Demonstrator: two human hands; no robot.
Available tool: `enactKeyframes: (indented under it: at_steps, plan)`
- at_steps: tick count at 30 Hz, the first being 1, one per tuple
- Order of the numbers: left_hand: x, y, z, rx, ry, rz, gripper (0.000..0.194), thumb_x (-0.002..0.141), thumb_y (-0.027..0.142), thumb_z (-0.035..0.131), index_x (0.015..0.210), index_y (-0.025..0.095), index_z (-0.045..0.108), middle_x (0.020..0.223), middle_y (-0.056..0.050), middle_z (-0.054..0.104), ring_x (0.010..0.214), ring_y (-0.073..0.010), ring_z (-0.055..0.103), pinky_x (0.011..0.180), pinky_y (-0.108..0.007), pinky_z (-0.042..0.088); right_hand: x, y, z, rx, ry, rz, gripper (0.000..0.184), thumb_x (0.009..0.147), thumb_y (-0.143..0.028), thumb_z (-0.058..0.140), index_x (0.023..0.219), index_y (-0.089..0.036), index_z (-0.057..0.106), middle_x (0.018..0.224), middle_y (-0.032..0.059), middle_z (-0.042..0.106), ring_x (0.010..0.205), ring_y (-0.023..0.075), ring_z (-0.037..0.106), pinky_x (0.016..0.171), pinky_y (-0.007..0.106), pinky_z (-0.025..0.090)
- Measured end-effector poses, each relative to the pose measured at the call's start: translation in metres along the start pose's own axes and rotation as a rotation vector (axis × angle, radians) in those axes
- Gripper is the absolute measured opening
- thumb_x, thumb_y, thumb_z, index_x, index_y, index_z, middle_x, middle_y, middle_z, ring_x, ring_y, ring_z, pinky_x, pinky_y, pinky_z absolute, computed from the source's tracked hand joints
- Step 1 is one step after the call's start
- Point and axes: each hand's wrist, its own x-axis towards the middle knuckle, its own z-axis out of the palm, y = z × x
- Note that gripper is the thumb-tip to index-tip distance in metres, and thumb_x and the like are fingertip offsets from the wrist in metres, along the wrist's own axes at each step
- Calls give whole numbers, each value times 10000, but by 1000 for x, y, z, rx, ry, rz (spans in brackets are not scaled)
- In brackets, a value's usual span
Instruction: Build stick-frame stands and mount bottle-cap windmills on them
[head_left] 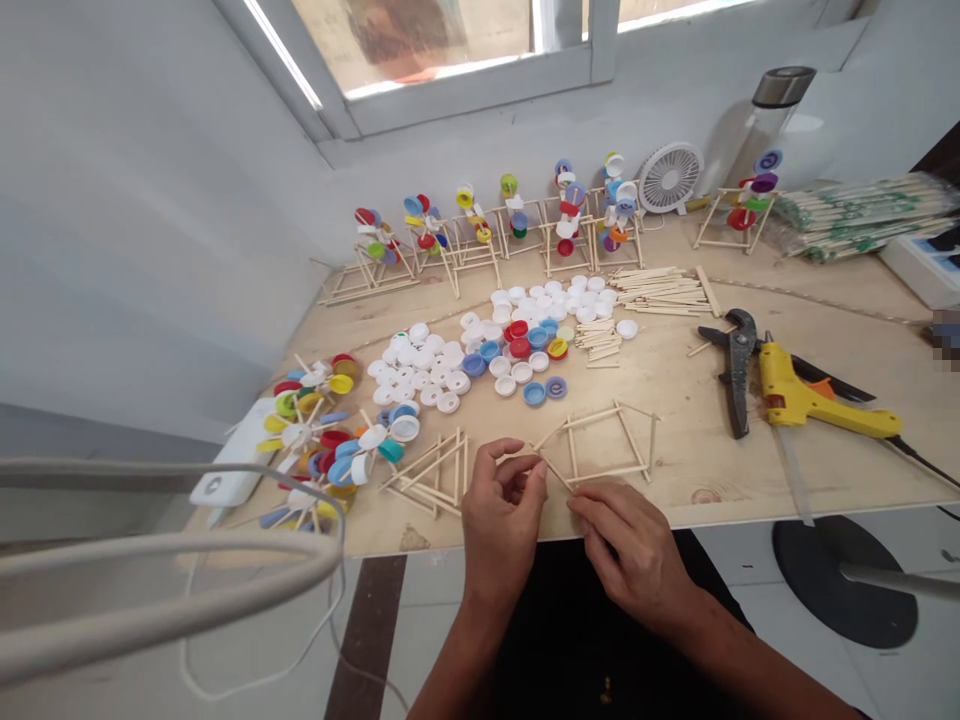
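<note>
My left hand [504, 510] is closed, thumb and fingertips pinching the left end of a thin wooden stick frame [609, 470] near the table's front edge. At its lower left corner, my right hand [626, 535] pinches the same frame, with fingers pressed together. Slim sticks joined at the corners form its square middle and pointed ends. Left of my left hand lies a group of stick triangles [435, 480]. Several bottle-cap wheels [300, 430] with coloured caps on stick spokes sit farther left.
White bottle caps [420, 370] and coloured caps [519, 345] lie mid-table, beside stick piles [660, 290]. At right rest a yellow glue gun [817, 395] and black cutters [741, 370]. Finished wheel stands [472, 235], a small fan [670, 178] and a bottle [772, 125] line the back.
</note>
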Motion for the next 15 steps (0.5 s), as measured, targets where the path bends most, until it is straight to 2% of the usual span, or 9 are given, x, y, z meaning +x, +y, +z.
enactKeyframes:
  at_steps: [6, 11, 15]
  plan:
    - [0, -4, 7, -166, -52, -101, 292, 759, 284, 641, 1001, 168, 524, 741, -4, 665, 548, -101, 604, 542, -216, 503, 1, -1, -1, 15, -28, 7, 258, 846, -56, 471, 1030, -148, 627, 956, 97, 662, 881, 185, 617, 764, 348, 533]
    - [3, -7, 10, -136, -85, -97, 231, 769, 327, 635, 914, 148, 636, 758, -24, 668, 578, -104, 599, 525, -200, 486, 3, -1, -3, 52, -15, 23, 257, 849, -57, 469, 1029, -152, 627, 954, 96, 662, 872, 181, 619, 752, 342, 536]
    - [3, -10, 11, -126, -74, -77, 203, 773, 336, 633, 840, 146, 654, 786, -38, 679, 588, -105, 591, 521, -197, 480, 1, -6, -15, 120, 37, 82, 274, 845, -64, 475, 1038, -180, 632, 930, 71, 670, 865, 165, 635, 746, 314, 545]
